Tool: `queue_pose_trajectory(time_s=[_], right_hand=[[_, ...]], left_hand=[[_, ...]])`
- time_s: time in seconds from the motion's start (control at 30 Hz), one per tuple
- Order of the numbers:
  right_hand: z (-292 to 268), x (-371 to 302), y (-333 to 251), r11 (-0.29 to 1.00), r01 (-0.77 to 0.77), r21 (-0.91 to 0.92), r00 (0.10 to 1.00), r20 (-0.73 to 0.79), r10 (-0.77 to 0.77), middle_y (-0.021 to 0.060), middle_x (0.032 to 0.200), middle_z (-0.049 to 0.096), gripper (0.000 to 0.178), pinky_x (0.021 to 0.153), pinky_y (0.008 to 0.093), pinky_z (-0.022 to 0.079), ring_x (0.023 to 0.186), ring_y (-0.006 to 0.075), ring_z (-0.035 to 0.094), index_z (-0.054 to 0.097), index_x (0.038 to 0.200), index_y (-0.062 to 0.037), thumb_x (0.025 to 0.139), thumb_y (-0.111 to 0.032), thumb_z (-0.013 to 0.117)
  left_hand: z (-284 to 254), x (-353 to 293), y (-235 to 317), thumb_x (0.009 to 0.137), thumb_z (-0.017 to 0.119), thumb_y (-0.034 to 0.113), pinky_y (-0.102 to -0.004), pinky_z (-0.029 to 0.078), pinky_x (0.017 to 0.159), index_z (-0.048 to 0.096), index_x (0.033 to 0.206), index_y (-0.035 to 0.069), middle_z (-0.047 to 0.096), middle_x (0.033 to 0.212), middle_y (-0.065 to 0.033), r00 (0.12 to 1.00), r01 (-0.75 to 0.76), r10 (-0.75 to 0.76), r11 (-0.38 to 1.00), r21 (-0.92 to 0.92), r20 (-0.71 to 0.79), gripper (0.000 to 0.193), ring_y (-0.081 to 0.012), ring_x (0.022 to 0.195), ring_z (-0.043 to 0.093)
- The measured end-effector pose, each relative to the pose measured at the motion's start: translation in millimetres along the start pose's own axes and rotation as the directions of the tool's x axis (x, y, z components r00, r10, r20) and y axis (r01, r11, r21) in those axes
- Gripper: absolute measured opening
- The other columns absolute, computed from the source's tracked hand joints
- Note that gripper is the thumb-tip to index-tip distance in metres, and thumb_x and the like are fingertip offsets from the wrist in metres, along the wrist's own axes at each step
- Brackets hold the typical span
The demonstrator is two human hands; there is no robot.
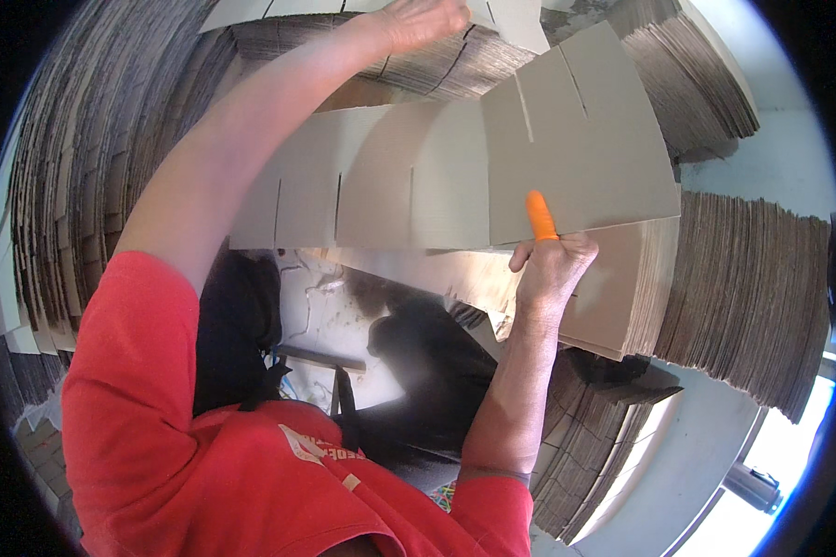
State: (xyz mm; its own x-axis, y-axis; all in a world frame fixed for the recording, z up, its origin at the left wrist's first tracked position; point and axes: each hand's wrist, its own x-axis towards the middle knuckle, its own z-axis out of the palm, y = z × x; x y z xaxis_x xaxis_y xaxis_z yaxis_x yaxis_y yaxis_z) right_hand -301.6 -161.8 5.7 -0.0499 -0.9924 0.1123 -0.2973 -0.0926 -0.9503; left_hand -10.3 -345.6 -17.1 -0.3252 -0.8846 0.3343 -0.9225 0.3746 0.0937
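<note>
Closest in is the person's red shirt (251, 492), a pale tag on its chest, with dark clothing (427, 353) over the legs beyond it. Past the legs show a patch of whitish floor (311, 302) and a narrow dark bar (320, 357).

The right hand (555, 265) is at the near edge of a slotted cardboard sheet (446, 176). Its index finger, wearing an orange finger cover (541, 215), points forward and lies against the board; the thumb sticks out to the left and the other fingers are curled in. Whether they pinch the edge, I cannot tell. The sheet spans the middle of the view, creased near its centre, the right part angled against the left, with slits in both. Below its right end sits a stack of pale board (622, 292).

The left hand (423, 23) reaches across above the sheet to the upper edge of the view, beside another slotted sheet (511, 19); its fingers are partly cut off, so its grip cannot be told. That sheet lies on a far stack (409, 60).

More cardboard stands around: tall piles at left (93, 158), a thick stack at right (743, 288) and another at upper right (692, 84).
</note>
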Motion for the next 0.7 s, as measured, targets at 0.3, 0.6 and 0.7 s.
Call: queue_pose_trajectory(time_s=[0.3,0.6,0.7], right_hand=[[5,1,-5,1.0,-0.024,0.012,1.0,0.008,0.024,0.0196,0.085,0.067,0.035,0.031,0.0232,0.034,0.037,0.01,0.046,0.065,0.085,0.0089,0.068,0.014,0.035],[-12,6,-13,0.955,0.226,-0.194,0.97,-0.048,-0.239,0.0012,0.056,0.054,0.012,0.037,0.0235,0.033,0.044,0.0042,0.048,0.065,0.081,0.0018,0.079,0.013,0.061],[-17,2,-13,0.98,0.162,-0.118,0.985,-0.043,-0.168,0.001,0.054,0.051,0.014,0.038,0.0235,0.034,0.043,0.0058,0.049,0.059,0.073,0.0014,0.078,0.014,0.06]], left_hand=[[2,-42,61,0.067,0.063,0.007,-0.0226,0.057,0.049,0.062,0.069,-0.003,0.052,0.089,-0.0061,0.713,-0.505,0.635,0.76,0.409,-0.299,0.01,-0.0188,0.091,0.053],[-17,-65,104,0.07,0.067,0.006,-0.0222,0.059,0.061,0.066,0.075,-0.005,0.059,0.097,-0.0109,0.804,-0.531,0.576,0.807,0.258,-0.145,0.012,-0.0175,0.093,0.057],[-23,-61,112,0.069,0.067,0.006,-0.0231,0.058,0.057,0.064,0.072,-0.005,0.059,0.091,-0.01,0.842,-0.501,0.527,0.843,0.199,-0.114,0.011,-0.0177,0.091,0.056]])
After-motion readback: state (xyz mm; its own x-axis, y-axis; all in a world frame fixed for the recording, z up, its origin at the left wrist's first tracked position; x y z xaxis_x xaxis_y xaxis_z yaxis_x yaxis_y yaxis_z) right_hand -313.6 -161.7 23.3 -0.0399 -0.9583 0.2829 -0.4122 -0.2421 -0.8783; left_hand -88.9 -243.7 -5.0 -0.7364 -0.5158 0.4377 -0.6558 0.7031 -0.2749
